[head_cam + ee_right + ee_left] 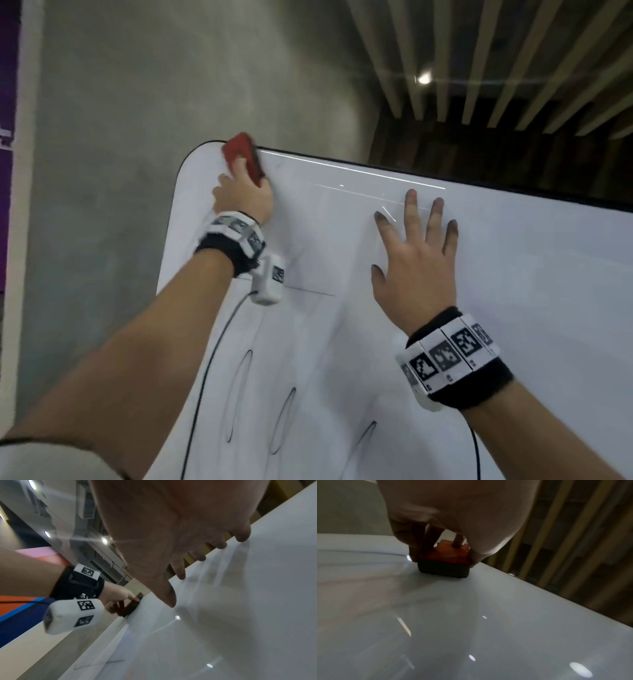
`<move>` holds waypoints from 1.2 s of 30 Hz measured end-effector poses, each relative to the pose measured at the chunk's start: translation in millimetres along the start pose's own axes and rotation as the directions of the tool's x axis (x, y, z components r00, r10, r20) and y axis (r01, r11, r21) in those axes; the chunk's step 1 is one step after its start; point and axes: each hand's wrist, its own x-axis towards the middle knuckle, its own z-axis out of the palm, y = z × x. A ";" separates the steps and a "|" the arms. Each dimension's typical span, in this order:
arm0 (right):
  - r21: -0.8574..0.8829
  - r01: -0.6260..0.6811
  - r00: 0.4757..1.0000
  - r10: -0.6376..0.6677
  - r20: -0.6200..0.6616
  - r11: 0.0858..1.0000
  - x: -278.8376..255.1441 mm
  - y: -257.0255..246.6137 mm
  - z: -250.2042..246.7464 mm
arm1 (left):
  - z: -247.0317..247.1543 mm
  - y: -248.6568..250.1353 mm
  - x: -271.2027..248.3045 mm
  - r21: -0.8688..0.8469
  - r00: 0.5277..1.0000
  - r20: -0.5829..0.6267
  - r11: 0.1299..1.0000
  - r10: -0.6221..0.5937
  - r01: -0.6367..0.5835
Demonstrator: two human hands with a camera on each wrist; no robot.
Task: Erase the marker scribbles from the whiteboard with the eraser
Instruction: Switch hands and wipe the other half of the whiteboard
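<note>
The whiteboard [513, 308] fills the lower right of the head view. My left hand [241, 195] grips a red eraser [245, 154] with a dark felt pad and holds it against the board's top left corner. In the left wrist view the eraser [444, 562] sits flat on the board [488, 628], with fingers [458, 541] curled over its back. My right hand [416, 253] lies flat on the board with fingers spread, fingertips [241, 534] touching the surface. Black looped scribbles [239, 394] and a thin line [308, 290] remain on the lower left part.
A grey concrete wall [154, 85] stands behind the board. Slatted ceiling beams [513, 68] run at the top right. Cables [212, 359] hang from both wrist cameras across the board. The board's dark top edge [479, 183] runs to the right.
</note>
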 end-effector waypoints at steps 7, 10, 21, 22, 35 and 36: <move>-0.016 -0.017 1.000 0.017 0.005 1.000 -4.0 -0.3 4.1 | 28.3 13.4 -72.4 0.155 0.734 -0.055 0.732 0.677 -0.664; -0.022 -0.008 1.000 0.008 0.028 1.000 -9.7 6.9 3.5 | 19.6 -10.6 -14.9 0.079 0.974 -0.068 0.974 0.217 -0.212; 0.048 0.004 0.993 -0.010 0.119 0.999 -12.9 -33.2 3.3 | 21.8 -51.9 -65.3 0.229 0.786 -0.042 0.772 0.617 -0.593; 0.053 0.005 0.989 -0.013 0.144 0.999 -14.6 -35.9 4.8 | 16.2 -66.9 -38.5 0.224 0.875 -0.059 0.861 0.480 -0.457; 0.059 0.005 0.999 -0.008 0.044 0.998 -25.5 -43.0 29.8 | 22.5 -127.8 -29.2 0.197 0.928 -0.004 0.910 0.373 -0.365; 0.059 0.014 0.999 -0.016 0.041 0.998 -26.6 -41.2 31.5 | 21.2 -138.3 -16.8 0.199 0.965 -0.002 0.946 0.263 -0.257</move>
